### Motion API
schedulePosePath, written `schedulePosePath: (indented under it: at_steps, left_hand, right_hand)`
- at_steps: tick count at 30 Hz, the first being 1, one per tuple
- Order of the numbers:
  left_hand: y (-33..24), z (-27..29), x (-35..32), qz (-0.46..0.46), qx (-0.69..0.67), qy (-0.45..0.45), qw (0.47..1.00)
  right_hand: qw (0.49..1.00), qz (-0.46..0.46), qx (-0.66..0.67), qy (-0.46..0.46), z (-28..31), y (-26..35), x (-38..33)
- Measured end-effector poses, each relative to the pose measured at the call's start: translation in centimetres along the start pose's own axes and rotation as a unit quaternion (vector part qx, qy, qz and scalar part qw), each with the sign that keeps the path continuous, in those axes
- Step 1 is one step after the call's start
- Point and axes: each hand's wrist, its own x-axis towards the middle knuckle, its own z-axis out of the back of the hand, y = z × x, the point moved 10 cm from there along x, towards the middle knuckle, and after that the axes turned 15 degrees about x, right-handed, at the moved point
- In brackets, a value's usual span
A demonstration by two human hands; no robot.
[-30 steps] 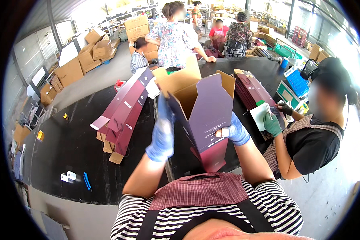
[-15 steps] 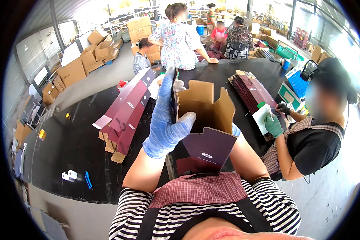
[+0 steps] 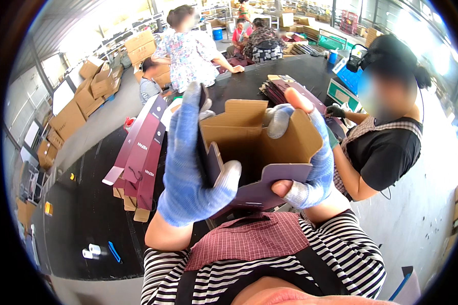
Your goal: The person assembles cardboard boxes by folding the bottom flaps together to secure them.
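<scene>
An open-ended cardboard box [image 3: 244, 145], brown inside and dark purple outside, stands up in front of my chest with its flaps raised. My left hand [image 3: 188, 170], in a blue knit glove with pale fingertips, grips its left wall, the thumb inside the rim. Round the right side wraps my right hand [image 3: 315, 175], gloved in blue with some bare fingertips; its thumb presses the near flap and a fingertip reaches over the far corner. The bottom of the box is hidden.
Purple folded boxes [image 3: 142, 157] lie on the black table [image 3: 81, 203] to the left, with white rolls [image 3: 91, 250] and a blue cutter [image 3: 115, 252]. More flat boxes [image 3: 295, 91] lie at right beside a co-worker [image 3: 387, 147]. Other people stand or sit beyond the table.
My right hand has come up into view, now gripping the box's right side and near flap. The box looks nearer and wider open, and the whole view has shifted.
</scene>
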Motion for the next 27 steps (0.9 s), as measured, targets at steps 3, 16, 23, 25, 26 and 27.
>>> schedulePosePath:
  at_steps: [3,16,23,25,26,27]
  left_hand:
    - [0.2,-0.8,-1.0,-0.012,-0.009,0.029,0.999]
    - [2.0,-1.7,-3.9,-0.035,-0.154,0.016,0.987]
    - [1.0,-1.4,-3.4,-0.139,-0.046,0.082,0.986]
    - [1.1,-1.1,-3.2,-0.143,-0.031,0.072,0.987]
    - [1.1,-1.0,-3.3,-0.152,-0.030,0.073,0.985]
    - [0.9,-1.0,-3.3,-0.162,-0.028,0.075,0.984]
  right_hand:
    - [0.999,-0.030,-0.007,-0.027,0.9,-0.6,-0.3]
    - [0.987,-0.150,-0.016,-0.063,2.6,-3.4,-1.2]
    - [0.990,-0.131,-0.040,-0.040,1.7,-2.4,-0.3]
    - [0.987,-0.147,-0.038,-0.045,1.8,-2.7,-0.3]
    - [0.985,-0.161,-0.036,-0.049,1.9,-2.9,-0.4]
    - [0.985,-0.162,-0.036,-0.048,1.8,-3.0,-0.4]
